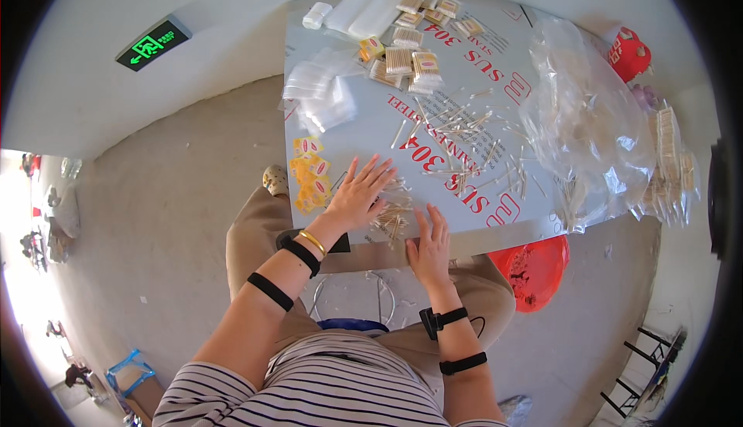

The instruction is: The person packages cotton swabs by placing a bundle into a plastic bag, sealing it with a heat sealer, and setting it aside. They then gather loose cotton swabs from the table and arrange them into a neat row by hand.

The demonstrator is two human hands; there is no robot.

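Note:
A small heap of cotton swabs (pixel 394 223) lies at the table's front edge, between my two hands. My left hand (pixel 362 195) reaches across the left side of this heap with its fingers spread, and it covers some of the swabs. On the heap's right side, my right hand (pixel 430 249) rests at the edge with fingers stretched out and thumb apart. Loose cotton swabs (pixel 457 126) are strewn over the printed sheet-metal tabletop (pixel 364 137) beyond both hands. Yellow printed cards (pixel 310 173) form a cluster just left of my left hand.
Flat clear plastic sleeves (pixel 319 90) and bagged swab packs (pixel 398 61) lie toward the back left. A large clear plastic bag (pixel 580 109) covers the right side, beside more swab packs (pixel 667 156). A red plastic bag (pixel 534 268) hangs below the front edge, near my right knee.

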